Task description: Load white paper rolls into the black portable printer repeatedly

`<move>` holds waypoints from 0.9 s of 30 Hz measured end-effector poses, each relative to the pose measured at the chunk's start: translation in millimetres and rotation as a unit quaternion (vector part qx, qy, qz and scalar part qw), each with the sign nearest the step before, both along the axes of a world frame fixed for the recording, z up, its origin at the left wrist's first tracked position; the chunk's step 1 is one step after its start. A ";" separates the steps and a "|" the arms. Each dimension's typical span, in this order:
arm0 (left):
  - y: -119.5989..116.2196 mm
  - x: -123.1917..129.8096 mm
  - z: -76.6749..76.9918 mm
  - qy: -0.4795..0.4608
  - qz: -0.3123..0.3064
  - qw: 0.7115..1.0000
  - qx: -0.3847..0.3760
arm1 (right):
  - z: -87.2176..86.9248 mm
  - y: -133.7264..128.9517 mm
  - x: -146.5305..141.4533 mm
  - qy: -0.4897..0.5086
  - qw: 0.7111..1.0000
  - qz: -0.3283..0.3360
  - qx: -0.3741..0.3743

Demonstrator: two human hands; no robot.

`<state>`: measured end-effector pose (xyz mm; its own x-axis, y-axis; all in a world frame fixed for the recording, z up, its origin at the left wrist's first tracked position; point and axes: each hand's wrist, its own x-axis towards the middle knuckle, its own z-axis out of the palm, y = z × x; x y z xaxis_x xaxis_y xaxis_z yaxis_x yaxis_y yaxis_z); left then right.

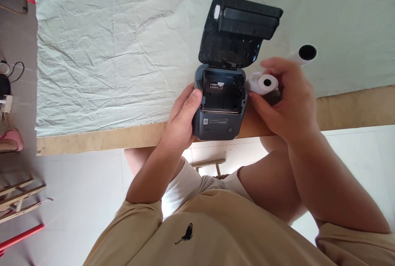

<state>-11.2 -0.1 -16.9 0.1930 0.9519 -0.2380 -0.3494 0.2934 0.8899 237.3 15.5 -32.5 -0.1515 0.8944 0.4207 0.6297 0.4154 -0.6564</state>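
Note:
A dark grey label printer stands near the table's front edge, its black lid flipped up and its paper bay showing no roll. My left hand grips the printer's left side, thumb on the rim. Just right of the bay is a small white paper roll with a dark core hole and a loose end of paper. My right hand holds this roll between thumb and fingers. Behind that hand lies another white roll with a wide black core, partly covered by the fingers.
A wrinkled pale green cloth covers the table, whose bare wooden edge runs along the front. My legs are below it. At the far left are wooden slats, a red bar and a pink object on the floor.

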 end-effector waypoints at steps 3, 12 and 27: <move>-0.3 0.1 0.5 0.002 0.003 1.000 0.001 | -1.2 -0.6 2.5 -0.020 0.999 0.021 -0.012; -0.3 -0.9 -1.6 0.014 0.002 1.000 0.016 | 3.5 -1.0 3.4 -0.057 0.997 0.053 0.008; 2.1 0.0 -0.1 0.017 -0.009 0.998 0.060 | 30.2 0.0 -47.7 -0.015 0.979 0.016 0.205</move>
<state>-11.2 2.1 -16.9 0.2041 0.9704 -0.1289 -0.3131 0.1894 0.9306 189.6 15.5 -2.3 -0.1946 0.6466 0.7376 0.6279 0.6598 -0.4127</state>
